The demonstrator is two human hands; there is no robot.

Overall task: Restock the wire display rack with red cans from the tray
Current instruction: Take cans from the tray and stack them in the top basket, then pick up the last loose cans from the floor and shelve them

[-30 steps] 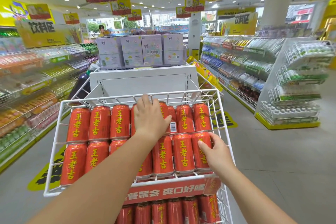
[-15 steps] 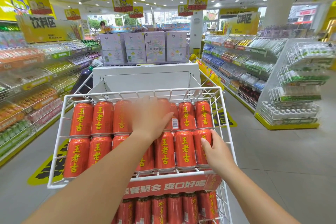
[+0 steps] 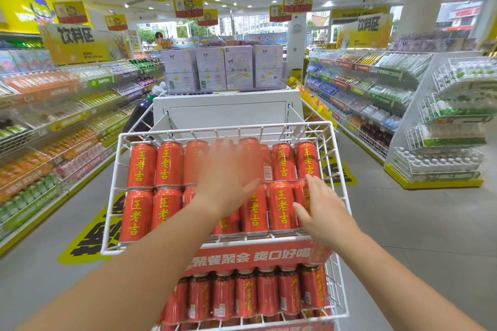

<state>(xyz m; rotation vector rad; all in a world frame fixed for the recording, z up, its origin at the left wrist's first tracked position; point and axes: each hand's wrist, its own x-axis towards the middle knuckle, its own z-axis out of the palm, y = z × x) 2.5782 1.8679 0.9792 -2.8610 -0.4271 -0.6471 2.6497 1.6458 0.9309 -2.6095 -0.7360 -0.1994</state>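
Note:
A white wire display rack (image 3: pixel 337 158) stands in front of me, its top basket holding two rows of red cans (image 3: pixel 168 165) lying with yellow lettering up. My left hand (image 3: pixel 228 177) lies blurred and flat over the cans in the middle of the basket, fingers spread, hiding what is under it. My right hand (image 3: pixel 321 207) is open against the front-row cans at the right end. A lower shelf holds more red cans (image 3: pixel 246 295) upright behind a red banner (image 3: pixel 252 256). No tray is in view.
A white cabinet (image 3: pixel 227 110) with stacked pastel boxes (image 3: pixel 223 67) stands behind the rack. Drink shelves line the aisle at left (image 3: pixel 53 121) and right (image 3: pixel 363 88). A wire rack of bottles (image 3: pixel 451 121) stands far right. A person (image 3: pixel 158 37) is far off.
My left hand has slid forward and up over the middle cans and is now blurred. My right hand has lifted from the front rim onto the right front cans. The view has tilted slightly.

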